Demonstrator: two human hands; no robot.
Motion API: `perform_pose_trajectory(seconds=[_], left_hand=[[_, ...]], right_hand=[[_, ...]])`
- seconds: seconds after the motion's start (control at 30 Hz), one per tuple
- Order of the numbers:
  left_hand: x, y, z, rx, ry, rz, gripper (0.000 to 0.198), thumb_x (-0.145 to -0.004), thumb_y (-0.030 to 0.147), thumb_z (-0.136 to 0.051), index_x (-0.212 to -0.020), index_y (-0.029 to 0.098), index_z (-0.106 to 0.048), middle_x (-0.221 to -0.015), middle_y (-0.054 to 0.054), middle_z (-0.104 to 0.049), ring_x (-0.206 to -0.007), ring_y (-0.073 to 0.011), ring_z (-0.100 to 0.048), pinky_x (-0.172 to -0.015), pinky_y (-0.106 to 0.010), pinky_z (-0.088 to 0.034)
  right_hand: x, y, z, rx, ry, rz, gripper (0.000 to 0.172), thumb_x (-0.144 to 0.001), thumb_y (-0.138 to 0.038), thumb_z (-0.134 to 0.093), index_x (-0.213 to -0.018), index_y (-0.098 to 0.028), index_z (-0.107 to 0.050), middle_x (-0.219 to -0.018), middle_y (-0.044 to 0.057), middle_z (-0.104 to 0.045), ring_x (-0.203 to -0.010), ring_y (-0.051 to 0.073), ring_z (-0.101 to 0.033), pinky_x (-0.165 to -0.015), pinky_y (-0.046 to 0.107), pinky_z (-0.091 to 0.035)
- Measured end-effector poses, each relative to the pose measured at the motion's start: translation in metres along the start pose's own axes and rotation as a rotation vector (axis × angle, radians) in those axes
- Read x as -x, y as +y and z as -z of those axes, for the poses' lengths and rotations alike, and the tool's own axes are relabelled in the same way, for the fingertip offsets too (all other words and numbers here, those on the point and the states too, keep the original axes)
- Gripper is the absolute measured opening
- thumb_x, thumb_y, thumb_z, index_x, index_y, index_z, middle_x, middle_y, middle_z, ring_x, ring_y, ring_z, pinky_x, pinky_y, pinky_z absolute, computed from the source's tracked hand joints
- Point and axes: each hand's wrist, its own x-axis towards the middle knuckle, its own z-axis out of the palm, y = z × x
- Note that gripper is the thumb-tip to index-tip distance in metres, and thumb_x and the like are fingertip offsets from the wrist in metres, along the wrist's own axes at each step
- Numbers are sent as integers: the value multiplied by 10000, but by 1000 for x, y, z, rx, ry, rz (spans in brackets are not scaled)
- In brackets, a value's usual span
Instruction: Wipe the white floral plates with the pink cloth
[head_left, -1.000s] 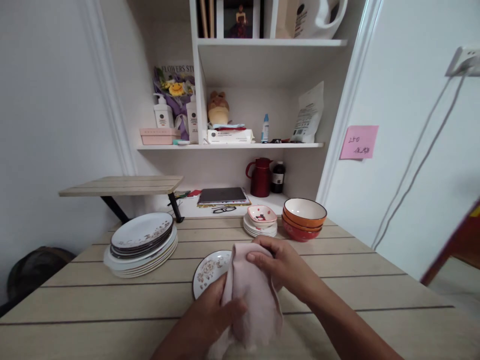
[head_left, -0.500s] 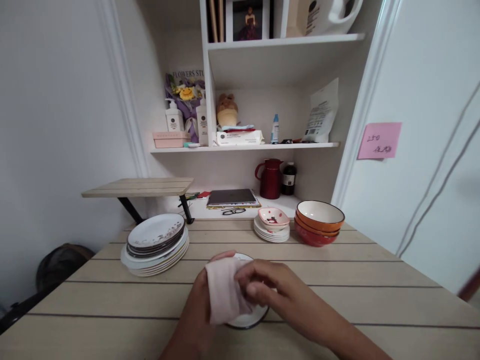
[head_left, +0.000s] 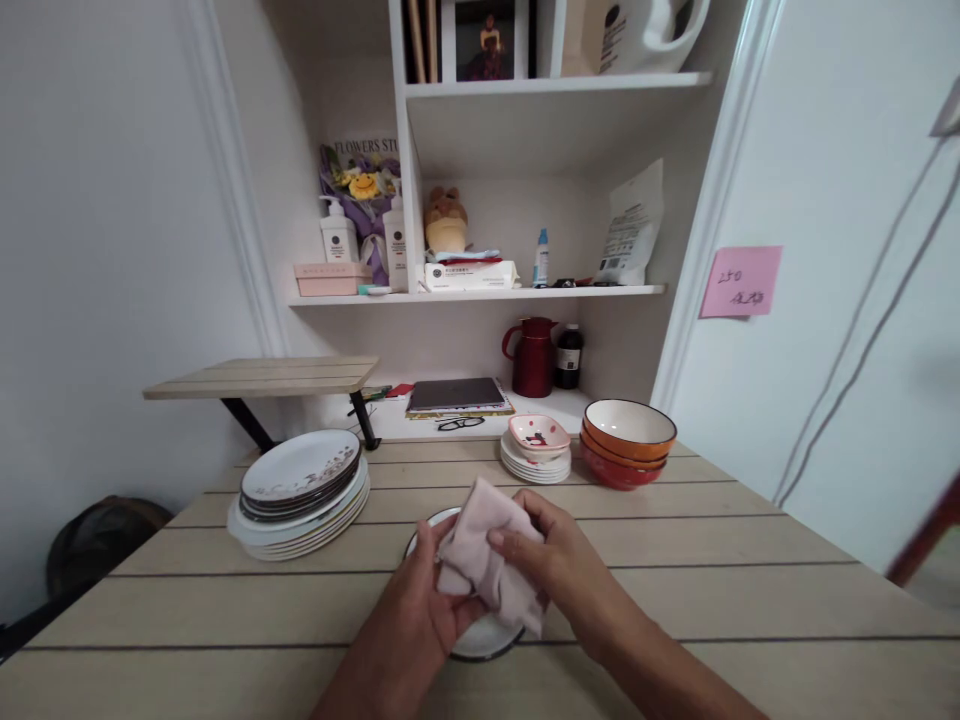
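A pale pink cloth (head_left: pixel 487 555) is bunched between both hands, above a white plate (head_left: pixel 486 640) with a dark rim that lies on the table. My left hand (head_left: pixel 424 605) holds the cloth's left and lower side, palm turned up. From the right, my right hand (head_left: pixel 559 550) pinches the cloth with its thumb on top and fingers behind. Whether anything is wrapped inside the folds is hidden. Hands and cloth cover most of the plate.
Stacked plates (head_left: pixel 300 490) stand at the left by a small wooden riser (head_left: pixel 262 376). Behind the hands are small dishes (head_left: pixel 538 440) on saucers (head_left: pixel 535 470), then orange and red bowls (head_left: pixel 628 445). Glasses (head_left: pixel 460 424), a laptop (head_left: pixel 456 393) and a red jug (head_left: pixel 533 357) sit further back.
The cloth has gone from wrapped around my left hand to gathered between both hands, slightly further right. My left palm has turned up, and my right hand now grips the cloth. The camera view has shifted slightly.
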Motion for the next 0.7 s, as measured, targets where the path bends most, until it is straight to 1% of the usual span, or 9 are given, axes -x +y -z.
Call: perform_pose_trajectory(seconds=[0.1,0.17,0.23,0.3,0.4,0.43,0.47,0.57,0.7], left_hand=[[0,-1,1,4,-45,-22,837,-623,777,-556,-1224,195,-567,-1190,-155,-641,-1022,-294,-627,-840,-428,-501],[1,-3,0,-130,11,-62,776,-581,640,-723,-1207,202,-583,-1168,-134,-661,-1011,-285,-632,-832,-396,-505],[2,-2,-1,-300,164,-81,620,-612,427,-799,-1149,175,-619,-1093,-115,-700,-975,-258,-647,-818,-345,-505],[4,4,-1,-341,288,-102,474,-685,397,-750,-1072,142,-653,-1002,-104,-729,-914,-238,-664,-759,-309,-514],[4,19,3,-249,522,-227,339,-763,345,-681,-1050,166,-656,-961,-67,-742,-850,-190,-677,-677,-251,-515],[4,24,6,-213,628,-267,315,-757,298,-688,-1047,179,-656,-937,-50,-746,-811,-168,-680,-650,-231,-511],[4,28,8,-193,660,-291,323,-758,261,-688,-1070,186,-648,-948,-42,-745,-806,-151,-679,-651,-217,-510],[4,29,13,-172,567,-239,370,-733,271,-715,-1080,160,-650,-924,-51,-746,-794,-159,-682,-669,-236,-524],[3,16,10,-253,447,-173,448,-713,365,-731,-1077,116,-652,-882,-79,-744,-801,-194,-679,-702,-280,-530]], right_hand=[[-1,1,1,-79,-1,-40,378,-674,-474,-713,-792,-207,-472,-670,-41,-513,-577,119,-471,-499,227,-354],[-1,1,0,-22,-44,-16,403,-653,-481,-737,-752,-201,-465,-654,-48,-489,-568,106,-448,-491,217,-339],[1,1,-1,28,-115,32,391,-679,-497,-721,-747,-194,-484,-658,-41,-489,-589,110,-460,-510,220,-359],[1,1,-1,48,-151,97,363,-744,-504,-665,-876,-190,-540,-778,-6,-557,-654,126,-513,-568,240,-415],[-1,1,4,170,-13,213,455,-814,-450,-599,-1197,-238,-477,-1103,61,-559,-772,149,-569,-676,296,-476],[-3,2,7,232,51,248,482,-823,-426,-587,-1250,-257,-440,-1158,71,-535,-788,152,-575,-694,311,-483],[-5,2,10,283,99,273,484,-830,-408,-575,-1269,-268,-426,-1175,75,-522,-792,154,-578,-700,322,-486],[-9,5,17,298,118,276,432,-850,-413,-544,-1246,-272,-441,-1137,64,-523,-756,152,-594,-681,330,-487],[-4,1,12,75,87,193,449,-885,-511,-474,-1260,-270,-427,-1173,78,-513,-863,184,-625,-713,336,-492]])
